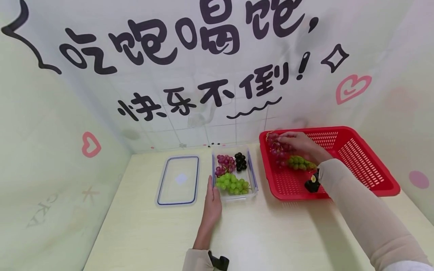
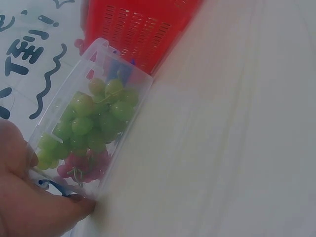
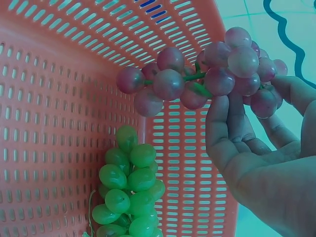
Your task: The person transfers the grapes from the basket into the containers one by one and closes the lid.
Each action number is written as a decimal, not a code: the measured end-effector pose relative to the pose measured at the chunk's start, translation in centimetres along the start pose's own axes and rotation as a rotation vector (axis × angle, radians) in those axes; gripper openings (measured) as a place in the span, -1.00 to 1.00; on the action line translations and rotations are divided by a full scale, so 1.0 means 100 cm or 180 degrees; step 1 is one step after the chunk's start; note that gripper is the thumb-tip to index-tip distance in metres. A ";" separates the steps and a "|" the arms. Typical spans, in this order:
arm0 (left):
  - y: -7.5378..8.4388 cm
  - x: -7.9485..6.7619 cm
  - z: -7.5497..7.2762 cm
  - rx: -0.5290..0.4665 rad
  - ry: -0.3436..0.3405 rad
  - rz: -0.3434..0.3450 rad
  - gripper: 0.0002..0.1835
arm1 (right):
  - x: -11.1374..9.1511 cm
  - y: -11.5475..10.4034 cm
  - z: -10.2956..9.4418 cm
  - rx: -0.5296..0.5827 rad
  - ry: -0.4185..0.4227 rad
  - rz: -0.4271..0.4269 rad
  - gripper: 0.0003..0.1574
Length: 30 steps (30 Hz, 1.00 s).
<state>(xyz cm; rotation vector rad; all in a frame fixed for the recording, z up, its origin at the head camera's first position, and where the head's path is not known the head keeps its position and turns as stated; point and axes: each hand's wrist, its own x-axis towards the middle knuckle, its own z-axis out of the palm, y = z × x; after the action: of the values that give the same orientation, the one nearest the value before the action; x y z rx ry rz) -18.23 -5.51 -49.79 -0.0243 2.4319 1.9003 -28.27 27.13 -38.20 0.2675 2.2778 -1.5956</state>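
My right hand [image 1: 298, 142] holds a bunch of purple-red grapes [image 3: 217, 74] over the back left corner of the red basket [image 1: 373, 158]. In the right wrist view, its fingers curl against the grapes from below. Straight fingers of my left hand [image 1: 213, 205] lie along the left side of a clear plastic container [image 1: 251, 177], the thumb at its near corner. Inside the container, green grapes [image 1: 232, 184] lie at the front, red grapes [image 1: 224, 163] at the back left and black grapes [image 1: 240, 162] at the back right.
Another green bunch [image 1: 300, 163] and some black grapes [image 1: 312, 185] lie in the basket. A clear lid with a blue seal [image 1: 178, 180] lies flat on the table [image 1: 142, 233], left of the container. Behind stands a wall covering with black lettering [image 1: 217, 92].
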 end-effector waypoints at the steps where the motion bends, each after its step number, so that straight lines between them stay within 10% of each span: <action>1: 0.000 0.000 0.000 -0.0004 -0.0001 0.0001 -0.41 | 0.000 0.000 0.000 0.0006 -0.0005 -0.0005 -0.22; 30: 0.000 0.000 -0.001 -0.0001 -0.0010 0.0034 -0.41 | -0.004 -0.015 0.005 0.0263 -0.0195 -0.0058 -0.30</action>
<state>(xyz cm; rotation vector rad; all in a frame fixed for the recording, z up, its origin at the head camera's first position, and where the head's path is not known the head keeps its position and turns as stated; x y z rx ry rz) -18.23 -5.56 -49.73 -0.0083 2.4346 1.9036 -28.30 26.13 -36.86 0.2159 2.1780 -1.6860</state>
